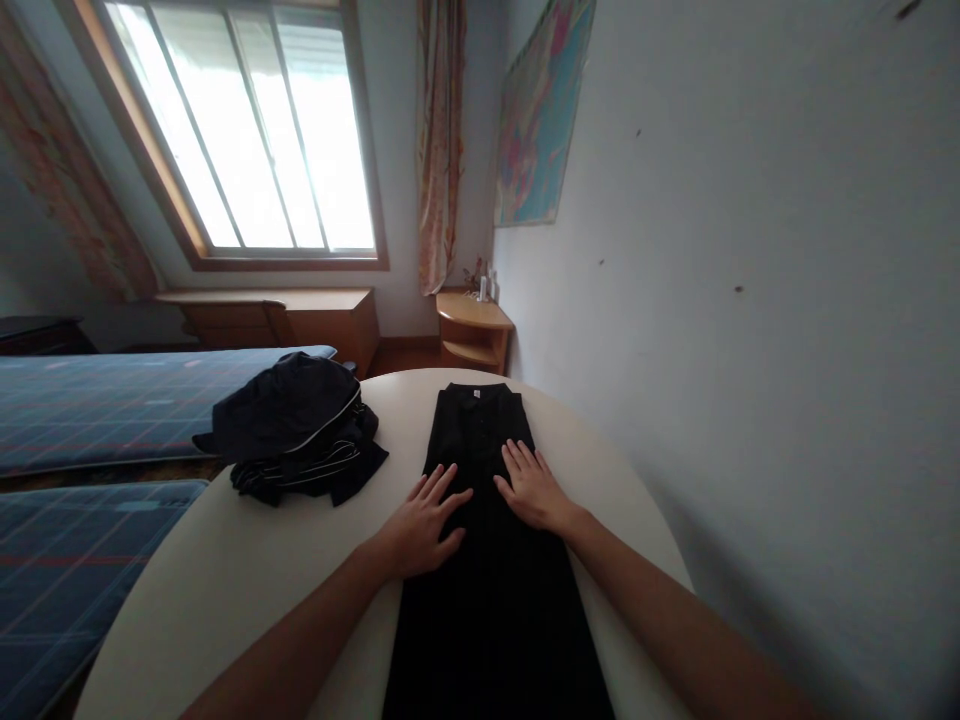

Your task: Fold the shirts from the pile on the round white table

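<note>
a rumpled, dark, white-piped fabric pile (292,410) lies beyond and left of the left hand (429,528), which rests open on a flat, black cloth garment (491,615) reaching under the open right hand (532,488). smoothing seems the step; the next move calls for even pressure.

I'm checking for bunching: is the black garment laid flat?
Flat: the black garment stretches along the table, collar farthest. Cannot tell whether sleeves are tucked under.
</note>
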The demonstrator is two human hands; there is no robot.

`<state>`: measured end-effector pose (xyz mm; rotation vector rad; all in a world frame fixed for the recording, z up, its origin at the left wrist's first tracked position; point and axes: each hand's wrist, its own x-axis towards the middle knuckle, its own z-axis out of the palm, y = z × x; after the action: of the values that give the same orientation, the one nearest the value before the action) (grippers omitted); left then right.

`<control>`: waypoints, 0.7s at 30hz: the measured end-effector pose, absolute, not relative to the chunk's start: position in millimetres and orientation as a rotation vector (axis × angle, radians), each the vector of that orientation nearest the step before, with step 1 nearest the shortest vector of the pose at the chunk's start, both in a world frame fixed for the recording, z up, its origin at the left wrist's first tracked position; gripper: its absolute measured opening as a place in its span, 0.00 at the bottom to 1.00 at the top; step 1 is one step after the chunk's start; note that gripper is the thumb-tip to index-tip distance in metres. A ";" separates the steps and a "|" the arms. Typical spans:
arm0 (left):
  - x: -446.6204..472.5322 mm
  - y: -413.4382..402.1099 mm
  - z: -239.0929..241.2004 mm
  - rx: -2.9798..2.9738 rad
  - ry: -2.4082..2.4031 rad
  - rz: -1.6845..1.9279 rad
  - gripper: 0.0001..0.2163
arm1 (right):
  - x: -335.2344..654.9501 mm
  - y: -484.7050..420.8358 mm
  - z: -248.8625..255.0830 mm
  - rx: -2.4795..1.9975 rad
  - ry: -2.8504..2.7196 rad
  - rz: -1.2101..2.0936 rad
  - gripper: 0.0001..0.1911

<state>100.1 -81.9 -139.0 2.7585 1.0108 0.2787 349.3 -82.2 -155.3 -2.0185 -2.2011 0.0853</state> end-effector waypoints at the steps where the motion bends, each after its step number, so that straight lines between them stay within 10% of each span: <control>1: 100.7 -76.1 -138.6 2.760 1.027 0.272 0.27 | 348.3 -74.3 -153.7 -2.013 -2.199 0.095 0.38; 21: 95.6 -34.0 -142.8 2.762 0.967 0.482 0.21 | 320.4 -44.6 -147.7 -1.830 -2.212 0.044 0.25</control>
<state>95.6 -34.0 -142.8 2.7619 0.9668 0.4822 320.4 -44.6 -147.7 -1.8305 -2.2119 0.0441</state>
